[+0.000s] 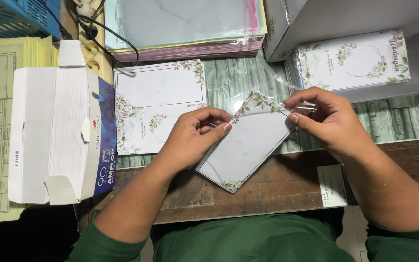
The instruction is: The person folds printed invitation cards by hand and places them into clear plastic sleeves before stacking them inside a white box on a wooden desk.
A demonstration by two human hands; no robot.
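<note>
Left hand (190, 138) grips card (248, 145); right hand (328, 121) pinches sleeve (287, 99) flap. Sleeving step; next calls for steady sealing.

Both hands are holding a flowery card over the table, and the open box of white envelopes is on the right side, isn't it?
Not quite. The head view shows the box of white envelopes on the left side, not the right. The rest is right: the left hand and right hand hold the flowery card over the table.
</note>
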